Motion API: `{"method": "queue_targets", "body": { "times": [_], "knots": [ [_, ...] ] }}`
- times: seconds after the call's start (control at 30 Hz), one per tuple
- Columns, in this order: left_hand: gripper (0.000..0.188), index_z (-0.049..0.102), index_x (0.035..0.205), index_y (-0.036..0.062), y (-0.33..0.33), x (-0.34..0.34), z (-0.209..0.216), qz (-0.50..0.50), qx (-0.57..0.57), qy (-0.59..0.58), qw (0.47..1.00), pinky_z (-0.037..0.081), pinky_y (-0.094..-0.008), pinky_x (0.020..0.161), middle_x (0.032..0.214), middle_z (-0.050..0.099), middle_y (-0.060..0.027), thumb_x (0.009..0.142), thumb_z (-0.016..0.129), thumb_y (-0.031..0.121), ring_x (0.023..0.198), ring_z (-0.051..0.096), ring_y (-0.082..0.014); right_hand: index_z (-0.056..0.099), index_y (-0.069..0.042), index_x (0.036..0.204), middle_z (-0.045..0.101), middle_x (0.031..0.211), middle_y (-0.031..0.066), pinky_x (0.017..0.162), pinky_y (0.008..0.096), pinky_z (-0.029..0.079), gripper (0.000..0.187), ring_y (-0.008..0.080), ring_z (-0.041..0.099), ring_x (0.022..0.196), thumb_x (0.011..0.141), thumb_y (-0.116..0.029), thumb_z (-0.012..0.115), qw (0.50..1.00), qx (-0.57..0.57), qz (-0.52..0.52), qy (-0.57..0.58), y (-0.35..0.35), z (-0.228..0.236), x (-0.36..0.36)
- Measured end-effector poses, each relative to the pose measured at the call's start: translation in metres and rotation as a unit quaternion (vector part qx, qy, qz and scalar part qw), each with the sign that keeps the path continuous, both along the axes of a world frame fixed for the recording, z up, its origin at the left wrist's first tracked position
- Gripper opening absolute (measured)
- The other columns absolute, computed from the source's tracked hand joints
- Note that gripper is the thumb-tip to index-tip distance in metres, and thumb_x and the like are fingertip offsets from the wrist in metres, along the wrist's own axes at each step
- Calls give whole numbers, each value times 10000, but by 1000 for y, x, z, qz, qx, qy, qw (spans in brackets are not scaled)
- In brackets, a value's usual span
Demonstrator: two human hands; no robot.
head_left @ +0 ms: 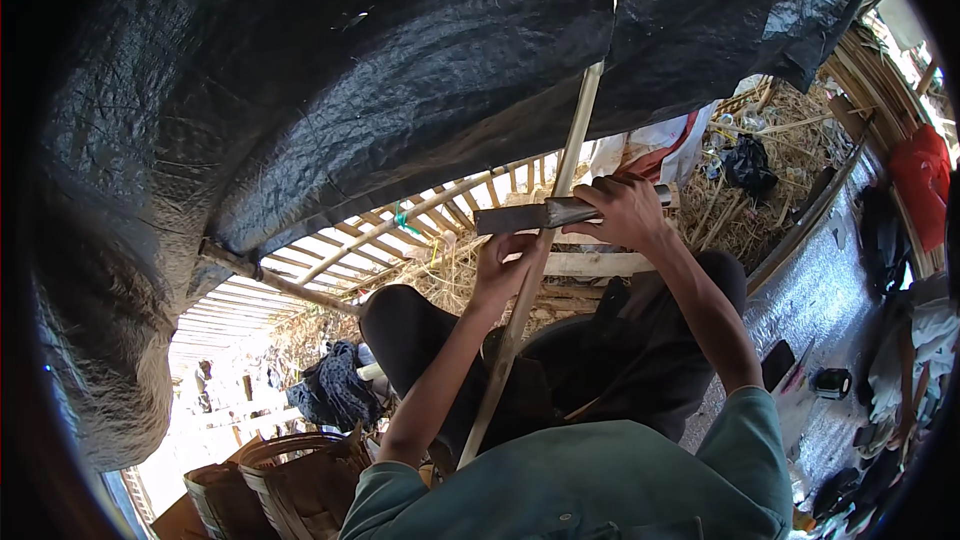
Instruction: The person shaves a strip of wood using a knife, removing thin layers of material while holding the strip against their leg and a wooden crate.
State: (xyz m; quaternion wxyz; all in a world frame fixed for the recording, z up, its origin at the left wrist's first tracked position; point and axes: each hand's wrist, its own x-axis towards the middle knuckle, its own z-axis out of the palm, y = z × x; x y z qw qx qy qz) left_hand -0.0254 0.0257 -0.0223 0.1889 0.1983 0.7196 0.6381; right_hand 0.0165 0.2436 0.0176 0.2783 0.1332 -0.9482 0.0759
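Head view: right hand (628, 212) curled tight round a flat-bladed knife (512, 219), blade across a long pale strip (520, 312) slanting up through the centre. Left hand (500, 270), fingers bent, at the strip just below the blade; can't tell if pinching.

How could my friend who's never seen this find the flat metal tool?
Start at the big black sheet across the top, then follow the long, pale pole down from there toward the green shirt. Partway along, the right hand holds the metal tool crossways against the pole. Its flat, dark grey, square end sets it apart from the pale, much longer pole.
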Motion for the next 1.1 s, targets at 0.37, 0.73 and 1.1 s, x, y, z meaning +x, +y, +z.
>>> {"method": "queue_targets", "body": {
  "times": [0.37,0.73,1.1],
  "knots": [
    [78,644,750,32,-11,-10,7,177,281,-98,938,425,-228,654,741,619,-7,739,707,76,670,544,-55,608,-148,875,593,644,40,490,311,471,446,191,605,547,627,-509,692,998,-38,21,52,-24,-2,1],
    [54,653,790,43,-23,-24,0,218,288,-39,932,388,-203,627,712,613,15,751,690,45,660,515,-32,613,-167,867,573,596,16,484,307,465,431,178,583,507,617,-507,700,998,-13,14,61,-22,5,1],
    [259,632,882,-3,-26,-25,22,285,308,-52,906,410,-223,617,804,624,-46,858,597,252,690,542,-91,624,-157,864,543,548,9,442,292,442,436,158,556,471,649,-533,674,998,-17,-8,67,-14,5,1]
  ]
}}
